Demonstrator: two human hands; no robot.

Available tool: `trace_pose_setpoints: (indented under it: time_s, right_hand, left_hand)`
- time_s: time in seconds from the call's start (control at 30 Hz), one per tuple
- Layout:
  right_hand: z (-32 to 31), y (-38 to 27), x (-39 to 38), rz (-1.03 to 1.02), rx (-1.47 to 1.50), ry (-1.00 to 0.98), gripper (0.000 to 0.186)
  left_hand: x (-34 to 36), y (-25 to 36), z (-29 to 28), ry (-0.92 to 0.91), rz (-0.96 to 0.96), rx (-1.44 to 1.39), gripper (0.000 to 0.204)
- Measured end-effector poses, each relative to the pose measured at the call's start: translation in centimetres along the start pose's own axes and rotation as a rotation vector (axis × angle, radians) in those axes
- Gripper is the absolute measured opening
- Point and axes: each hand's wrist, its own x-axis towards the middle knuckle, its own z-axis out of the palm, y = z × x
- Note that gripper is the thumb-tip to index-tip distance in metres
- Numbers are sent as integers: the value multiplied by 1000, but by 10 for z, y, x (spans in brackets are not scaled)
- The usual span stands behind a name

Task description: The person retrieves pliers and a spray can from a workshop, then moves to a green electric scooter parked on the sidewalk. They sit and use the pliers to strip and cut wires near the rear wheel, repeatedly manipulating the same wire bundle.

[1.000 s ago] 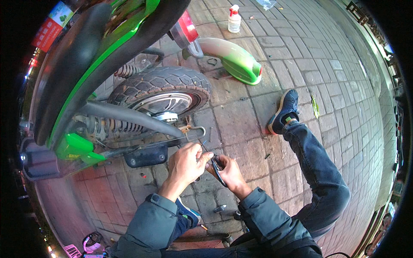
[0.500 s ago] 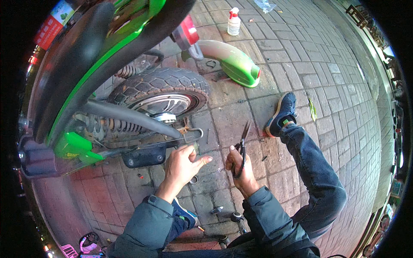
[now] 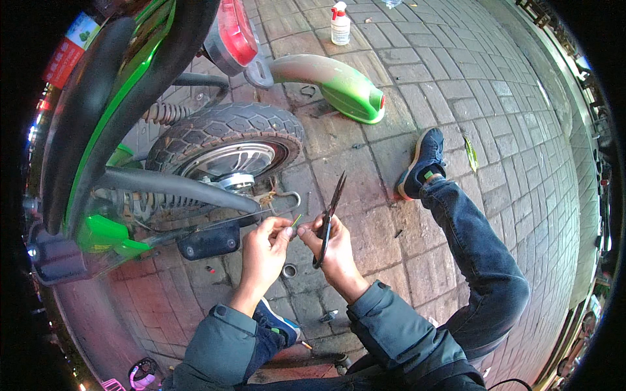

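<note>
My left hand (image 3: 262,253) pinches a short, thin yellow-green strand (image 3: 297,220), like a bit of wire, between thumb and fingertips. Close beside it, my right hand (image 3: 339,255) is closed around black-handled scissors (image 3: 333,207), whose blades point away from me. The right thumb and fingertip meet near the strand's lower end; whether they grip it too is hard to make out. Beyond the left hand, a rear wheel (image 3: 228,140) of a green and black two-wheeler shows its hub, with a bent metal hook (image 3: 290,195) at the frame's end.
A green and grey mudguard (image 3: 345,88) lies on the paving, and a white spray bottle with a red top (image 3: 340,27) stands farther off. Near my left shoe (image 3: 277,326) are a metal ring (image 3: 289,270) and small scraps. My right leg (image 3: 476,260) stretches out to the right.
My hands have come together, the right one moving left with the scissors. The yellow-green strand now shows at the left fingertips. The view has shifted slightly.
</note>
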Motion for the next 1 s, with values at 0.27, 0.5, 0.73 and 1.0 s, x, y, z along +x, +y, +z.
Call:
trace_pose_setpoints:
  time_s: [0.27,0.5,0.73,1.0]
  right_hand:
    - [2,-14,-11,192,-156,-237,25]
    - [16,-28,-3,-24,-118,-322,29]
    - [37,-20,-6,-39,-157,-318,28]
    - [46,-19,-8,3,4,-336,28]
  left_hand:
    - [-25,18,-11,189,-129,-174,12]
    - [-44,23,-31,243,-102,-129,23]
    - [-44,13,-38,221,-27,-99,21]
    - [-45,-5,-47,132,-72,-354,15]
